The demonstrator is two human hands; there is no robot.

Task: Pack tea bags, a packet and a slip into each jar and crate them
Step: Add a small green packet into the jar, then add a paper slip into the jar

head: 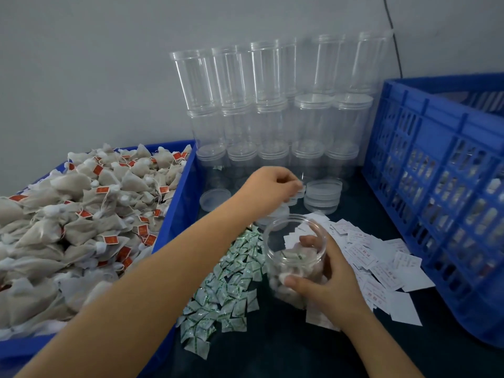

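Here, right hand [331,279] grips the jar [294,257]; left hand [272,189] pinches a lid [298,192].

Blue crate [436,148] cut off at right edge, its contents blurred behind the lattice, slip [362,252] print too small to read, tea-bag bin [177,214] cropped at left

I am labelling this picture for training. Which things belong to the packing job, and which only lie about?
Job:
jar, gripped by right hand
left hand, fingers at a lid
tea bags
green packets
slips
lids
empty jars
blue crate

Lying about:
black cable
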